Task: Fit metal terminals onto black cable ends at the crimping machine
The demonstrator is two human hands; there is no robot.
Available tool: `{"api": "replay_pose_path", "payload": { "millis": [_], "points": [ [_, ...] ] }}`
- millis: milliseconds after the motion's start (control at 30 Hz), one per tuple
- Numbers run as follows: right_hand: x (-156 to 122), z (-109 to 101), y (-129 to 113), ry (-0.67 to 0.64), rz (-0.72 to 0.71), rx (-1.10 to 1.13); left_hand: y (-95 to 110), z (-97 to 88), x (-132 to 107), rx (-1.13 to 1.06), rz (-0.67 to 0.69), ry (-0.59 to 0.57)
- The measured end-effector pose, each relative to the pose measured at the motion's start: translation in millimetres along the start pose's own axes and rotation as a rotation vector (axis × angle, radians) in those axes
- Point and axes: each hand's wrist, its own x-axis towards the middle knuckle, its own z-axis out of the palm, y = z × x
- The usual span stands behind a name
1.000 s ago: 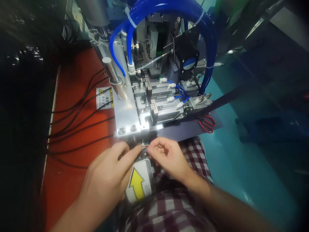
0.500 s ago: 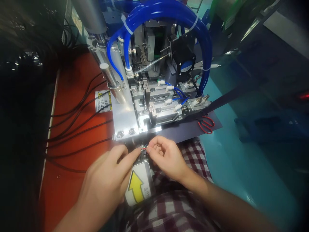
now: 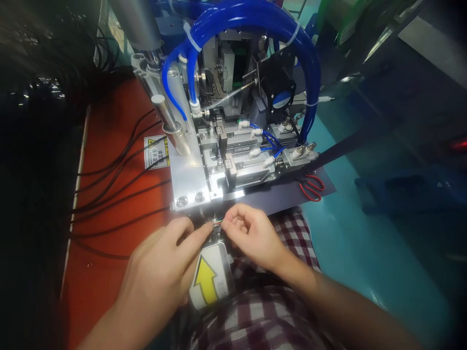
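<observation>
Several thin coloured wires (image 3: 218, 222), red, green and white among them, span the small gap between my two hands. My right hand (image 3: 251, 236) pinches their right ends between thumb and forefinger, the other fingers curled. My left hand (image 3: 164, 265) is closed just to the left, thumb and forefinger pressed together at the other side of the wires; what lies inside it is hidden. Both sets of fingertips are at the front of a metal machine (image 3: 189, 180), over a small dark fixture (image 3: 218, 235). Below it sits a white cover with a yellow arrow (image 3: 206, 281).
Red-handled cutters (image 3: 312, 188) lie on the grey plate to the right. Black cables (image 3: 120, 194) cross the orange-red surface (image 3: 105, 155) at left. Thick blue air hoses (image 3: 251, 14) arch over the machine, beside pneumatic cylinders (image 3: 251, 172). A checked garment (image 3: 255, 316) covers my lap.
Almost nothing differs. Both hands stay in place at the wires, which show slightly more clearly between the fingertips.
</observation>
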Motion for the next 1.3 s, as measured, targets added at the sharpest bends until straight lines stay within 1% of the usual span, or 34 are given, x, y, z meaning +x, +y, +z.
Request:
{"api": "replay_pose_path", "payload": {
  "millis": [100,233,267,367,433,567,633,733,800,900,1067,1133,1233,1300],
  "points": [
    [0,-2,-2,-0.016,-0.032,-0.070,0,-0.7,0,0.001,0.000,-0.003],
    [-2,-4,-6,0.012,-0.182,-0.252,-1,-0.3,0,0.009,0.008,-0.007],
    [-2,-5,-7,0.007,-0.184,-0.257,-1,0.0,0,0.009,0.006,-0.011],
    [0,-5,-7,-0.034,-0.095,-0.176,-2,-0.2,0,0.015,0.002,-0.015],
    [1,-5,-6,-0.049,-0.068,-0.158,-2,-1.6,1,0.027,0.011,-0.017],
    [2,-5,-3,-0.023,-0.185,-0.261,-1,-5.8,6,0.044,0.058,-0.010],
    [1,-6,-3,-0.018,-0.206,-0.265,0,-6.7,8,0.049,0.060,-0.004],
    [0,-10,-3,-0.021,-0.130,-0.177,-1,-6.2,8,0.046,0.045,-0.009],
    [-1,-11,-3,0.002,-0.091,-0.135,-1,-5.5,7,0.037,0.047,-0.020],
    [-2,-10,-4,0.028,-0.092,-0.114,-1,-4.8,7,0.029,0.039,-0.013],
    [0,-4,-5,0.026,-0.124,-0.100,0,-5.1,8,0.032,0.045,-0.006],
    [2,-3,-6,0.006,-0.081,-0.065,0,-5.5,8,0.035,0.043,0.000],
    [4,-2,-7,-0.043,0.030,0.029,0,-5.6,8,0.031,0.042,-0.006],
    [4,-1,-7,-0.046,0.056,0.051,0,-4.9,8,0.028,0.041,-0.006]
  ]
}}
